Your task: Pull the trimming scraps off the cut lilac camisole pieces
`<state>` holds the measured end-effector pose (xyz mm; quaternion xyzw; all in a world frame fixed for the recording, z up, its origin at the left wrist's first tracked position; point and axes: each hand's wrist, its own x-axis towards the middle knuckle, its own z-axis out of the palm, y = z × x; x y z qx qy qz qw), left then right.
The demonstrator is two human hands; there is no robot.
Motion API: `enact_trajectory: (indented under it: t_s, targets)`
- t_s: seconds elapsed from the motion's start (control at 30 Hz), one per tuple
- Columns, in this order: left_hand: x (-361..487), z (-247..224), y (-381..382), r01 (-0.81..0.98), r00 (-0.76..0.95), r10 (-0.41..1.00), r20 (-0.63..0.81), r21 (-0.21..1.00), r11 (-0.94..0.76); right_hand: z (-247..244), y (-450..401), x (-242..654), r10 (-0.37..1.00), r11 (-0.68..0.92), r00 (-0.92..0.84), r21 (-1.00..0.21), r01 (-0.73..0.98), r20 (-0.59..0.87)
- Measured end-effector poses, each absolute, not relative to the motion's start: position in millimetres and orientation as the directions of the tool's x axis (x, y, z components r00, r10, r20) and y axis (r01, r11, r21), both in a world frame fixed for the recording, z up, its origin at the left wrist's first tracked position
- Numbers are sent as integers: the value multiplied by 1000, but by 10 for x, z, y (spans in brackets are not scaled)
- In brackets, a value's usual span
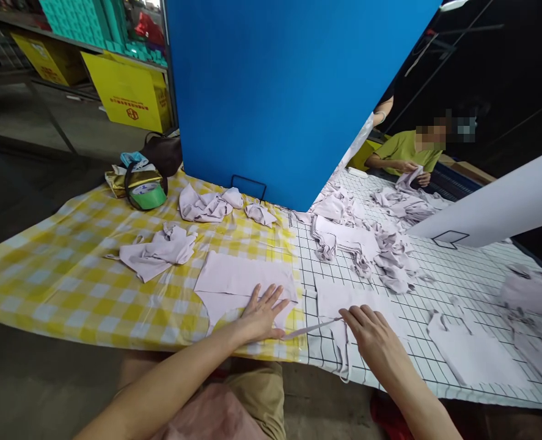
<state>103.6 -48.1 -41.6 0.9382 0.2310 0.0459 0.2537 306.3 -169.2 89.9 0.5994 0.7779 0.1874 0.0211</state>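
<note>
My left hand lies flat with fingers spread on a pale lilac garment, which is spread out on the yellow checked cloth. A thin strap of the same colour runs taut from beside my left thumb to my right hand, which pinches its end. Beneath and behind my right hand lies another lilac garment, its loose strap drooping over the table's front edge. To the left, a crumpled lilac garment rests on the yellow cloth.
A tall blue panel and a white panel stand on the table. Lilac garments lie in a stack and a heap. Tape rolls sit at the back left. Across the table, a person handles lilac fabric.
</note>
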Motion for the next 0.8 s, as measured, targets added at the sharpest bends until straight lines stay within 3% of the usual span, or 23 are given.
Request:
enact_trajectory:
  t_s: [0.2, 0.33, 0.43, 0.53, 0.6, 0.67, 0.73, 0.8]
  targets:
    - [1035, -401, -483, 404, 895, 443, -54, 520, -752, 833, -1550, 3192, 920, 142, -254, 349, 926, 299]
    - [1030, -384, -484, 383, 895, 445, -25, 551, -741, 740, -1468, 3178, 885, 155, -253, 265, 952, 392]
    - [1012, -364, -449, 376, 876, 483, -14, 648, -663, 629, -1413, 3061, 830, 172, -160, 28, 985, 534]
    - [978, -307, -374, 394, 760, 649, 39, 765, -508, 475, -1370, 2853, 817, 75, 136, -336, 939, 560]
    - [958, -230, -329, 382, 660, 746, 91, 814, -438, 374, -1338, 2684, 833, -17, 348, -609, 793, 431]
    - [953, -118, -312, 347, 606, 786, 121, 849, -398, 290, -1295, 2520, 850, -49, 464, -841, 539, 248]
    - [969, 10, -332, 295, 582, 801, 137, 883, -366, 216, -1242, 2391, 865, -31, 488, -961, 275, 112]
    - [1001, 125, -376, 233, 575, 802, 158, 909, -346, 138, -1191, 2310, 867, -3, 496, -994, 112, 53]
